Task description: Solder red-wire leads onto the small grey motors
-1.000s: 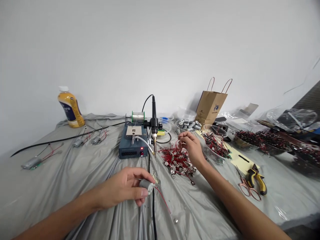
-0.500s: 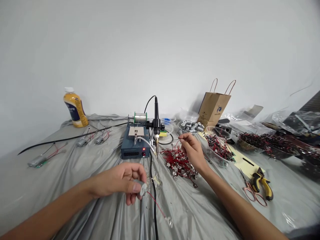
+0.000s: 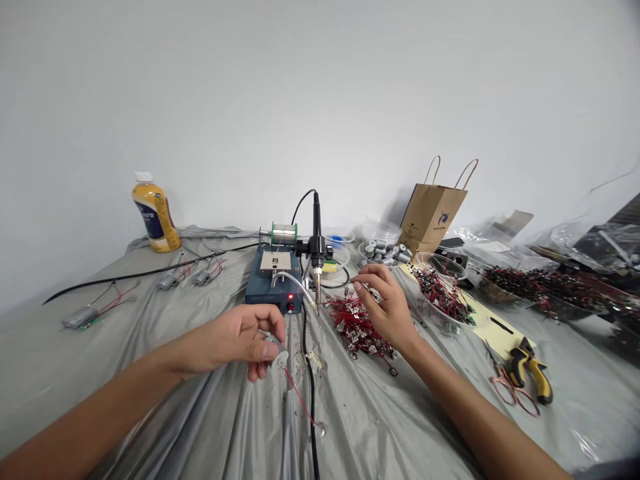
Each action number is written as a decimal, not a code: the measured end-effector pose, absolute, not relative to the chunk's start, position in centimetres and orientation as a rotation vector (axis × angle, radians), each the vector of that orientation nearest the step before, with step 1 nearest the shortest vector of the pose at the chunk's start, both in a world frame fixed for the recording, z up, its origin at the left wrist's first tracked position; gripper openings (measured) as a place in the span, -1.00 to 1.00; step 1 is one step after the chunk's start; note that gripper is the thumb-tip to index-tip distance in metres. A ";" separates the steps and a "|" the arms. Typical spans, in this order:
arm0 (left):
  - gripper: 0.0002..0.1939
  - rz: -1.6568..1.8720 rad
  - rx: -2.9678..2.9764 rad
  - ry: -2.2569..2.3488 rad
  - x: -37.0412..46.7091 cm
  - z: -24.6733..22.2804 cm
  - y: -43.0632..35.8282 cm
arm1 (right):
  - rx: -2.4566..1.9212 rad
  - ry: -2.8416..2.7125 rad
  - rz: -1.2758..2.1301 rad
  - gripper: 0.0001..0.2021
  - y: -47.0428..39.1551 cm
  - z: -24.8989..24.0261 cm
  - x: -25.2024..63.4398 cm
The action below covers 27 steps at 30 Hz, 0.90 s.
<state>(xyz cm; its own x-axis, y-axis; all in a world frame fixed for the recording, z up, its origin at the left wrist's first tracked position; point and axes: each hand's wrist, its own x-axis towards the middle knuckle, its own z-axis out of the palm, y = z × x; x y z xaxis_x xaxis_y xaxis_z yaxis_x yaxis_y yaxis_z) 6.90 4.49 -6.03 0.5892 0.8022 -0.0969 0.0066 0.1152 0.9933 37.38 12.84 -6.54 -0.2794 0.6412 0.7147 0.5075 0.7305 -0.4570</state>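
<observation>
Head view: left grip (image 3: 237, 340) closed around a grey motor (image 3: 279, 359), right grip (image 3: 393, 310) by red wires (image 3: 353, 323), hold unclear.

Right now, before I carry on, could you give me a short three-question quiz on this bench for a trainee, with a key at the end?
1. Fill in the colour: the left hand holds a grey cylinder with a ____ wire trailing from it.

2. True or false: the scissors lie beside the yellow-and-black pliers.

3. Which of these is the right hand nearest to?
A) the paper bag
B) the heap of red-wired parts
C) the yellow bottle

Key: 1. red; 2. true; 3. B.
</observation>
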 end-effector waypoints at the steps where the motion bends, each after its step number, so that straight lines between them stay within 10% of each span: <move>1: -0.64 0.697 1.348 0.780 6.9 -6.0 4.6 | -0.862 -1.943 0.128 -0.82 12.9 -6.5 37.4; 27: -0.67 0.928 1.382 0.879 8.2 -6.8 5.0 | -0.885 -1.859 0.331 -0.86 12.2 -7.0 36.9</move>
<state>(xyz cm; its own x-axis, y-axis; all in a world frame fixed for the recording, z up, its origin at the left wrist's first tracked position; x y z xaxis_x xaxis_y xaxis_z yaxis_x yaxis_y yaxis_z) 8.20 4.96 -6.82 0.3974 0.9172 0.0282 -0.0214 -0.0214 0.9995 36.94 12.21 -6.96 -0.2238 0.7028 0.6753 0.4261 0.6937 -0.5807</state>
